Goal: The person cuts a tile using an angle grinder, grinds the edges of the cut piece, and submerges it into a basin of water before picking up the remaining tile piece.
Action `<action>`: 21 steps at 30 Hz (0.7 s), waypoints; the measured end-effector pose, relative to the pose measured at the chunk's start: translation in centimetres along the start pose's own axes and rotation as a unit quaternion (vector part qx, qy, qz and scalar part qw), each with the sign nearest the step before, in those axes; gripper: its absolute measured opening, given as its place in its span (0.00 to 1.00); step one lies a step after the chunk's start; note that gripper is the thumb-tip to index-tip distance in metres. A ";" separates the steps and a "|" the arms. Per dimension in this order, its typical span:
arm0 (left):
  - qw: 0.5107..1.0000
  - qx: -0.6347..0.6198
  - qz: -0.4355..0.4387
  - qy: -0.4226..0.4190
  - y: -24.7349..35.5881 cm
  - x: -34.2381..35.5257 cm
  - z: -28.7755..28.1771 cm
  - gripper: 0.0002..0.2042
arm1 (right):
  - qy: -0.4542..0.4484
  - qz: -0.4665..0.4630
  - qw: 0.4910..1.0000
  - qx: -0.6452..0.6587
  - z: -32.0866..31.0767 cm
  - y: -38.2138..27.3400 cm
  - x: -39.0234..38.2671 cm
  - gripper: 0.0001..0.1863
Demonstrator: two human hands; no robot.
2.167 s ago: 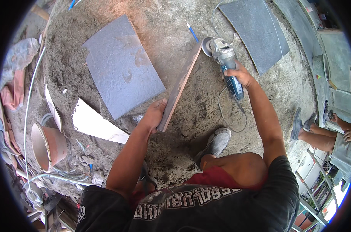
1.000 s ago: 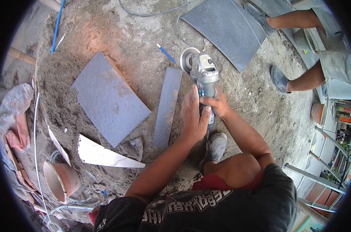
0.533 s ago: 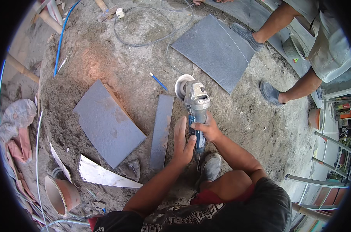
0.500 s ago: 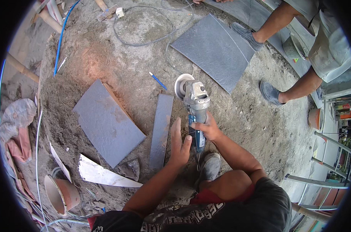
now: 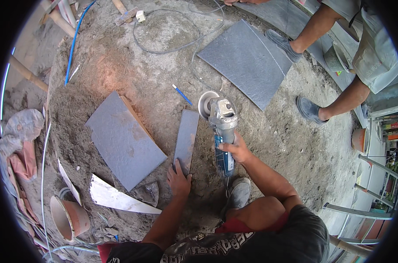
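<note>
My right hand [image 5: 237, 148] is wrapped round the blue body of an angle grinder [image 5: 223, 127], whose metal head and pale round disc [image 5: 206, 105] point away from me. The disc stands beside the far end of a narrow dark grey tile strip [image 5: 186, 140]. At the strip's near end lies my left hand [image 5: 179, 180], fingers spread and touching it; whether they grip it cannot be told. A larger grey tile [image 5: 126, 138] rests tilted left of the strip. A blue marker pen [image 5: 182, 94] is on the ground beyond it.
Another big grey tile [image 5: 247, 61] with a pale line lies at the far right, beside a co-worker's shoe [image 5: 283, 45]. A cable [image 5: 164, 52] loops across the ground. White tile offcuts [image 5: 118, 197] and a bucket [image 5: 69, 219] are at the near left. A metal ladder [image 5: 361, 212] stands at the right.
My left hand has left the side of the grinder and moved left and down onto the near end of the tile strip. The right hand keeps the grinder in nearly the same spot.
</note>
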State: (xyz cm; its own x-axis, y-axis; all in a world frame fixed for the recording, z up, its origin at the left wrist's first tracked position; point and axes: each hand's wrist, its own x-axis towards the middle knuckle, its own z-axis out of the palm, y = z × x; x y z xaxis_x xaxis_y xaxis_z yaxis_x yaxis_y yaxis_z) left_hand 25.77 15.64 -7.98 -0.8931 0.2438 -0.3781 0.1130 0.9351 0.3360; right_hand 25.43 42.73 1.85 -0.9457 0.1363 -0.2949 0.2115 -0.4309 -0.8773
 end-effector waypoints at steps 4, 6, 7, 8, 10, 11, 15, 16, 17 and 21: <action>1.000 0.021 -0.010 -0.017 0.4 0.3 -0.7 0.50 | 0.005 0.009 1.000 0.012 0.1 0.2 0.2 0.36; 1.000 -0.026 -0.004 -0.014 0.9 0.9 -1.6 0.51 | 0.029 -0.005 1.000 0.002 0.0 -0.6 0.5 0.35; 1.000 -0.022 -0.014 -0.015 0.6 0.6 -1.7 0.51 | 0.031 -0.013 0.999 -0.002 -0.2 -0.3 0.6 0.36; 0.999 -0.047 0.004 -0.004 0.1 0.1 -1.9 0.52 | 0.026 -0.006 1.000 0.003 0.0 0.0 0.8 0.36; 0.997 -0.070 0.024 0.007 -0.1 -0.3 -2.6 0.52 | 0.043 -0.020 0.999 -0.003 -0.3 0.3 1.4 0.38; 0.994 -0.105 0.024 -0.010 -0.4 -0.9 -3.1 0.52 | 0.037 -0.014 0.999 0.001 -0.6 0.4 1.8 0.37; 0.982 -0.185 0.030 -0.030 -0.5 -3.8 -5.4 0.51 | 0.064 0.025 0.995 0.074 -1.1 0.4 3.0 0.33; 0.983 -0.181 0.029 -0.030 -0.6 -4.5 -5.7 0.51 | 0.063 0.025 0.995 0.079 -1.7 0.8 3.7 0.33; 0.981 -0.186 0.037 -0.025 -0.7 -5.2 -6.0 0.50 | 0.067 0.034 0.995 0.067 -2.4 1.7 4.5 0.33; 0.978 -0.202 0.050 0.014 -2.2 -8.1 -7.2 0.49 | 0.069 0.059 0.995 0.034 -1.5 3.0 7.0 0.30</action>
State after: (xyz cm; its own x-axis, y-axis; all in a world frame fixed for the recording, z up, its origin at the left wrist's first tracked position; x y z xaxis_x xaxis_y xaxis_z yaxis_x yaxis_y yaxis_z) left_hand 29.63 9.76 0.56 -0.8983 0.3163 -0.3050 0.0233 0.7275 0.6857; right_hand 19.83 43.76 -3.45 -0.8714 0.1998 -0.4480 0.2981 -0.5097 -0.8071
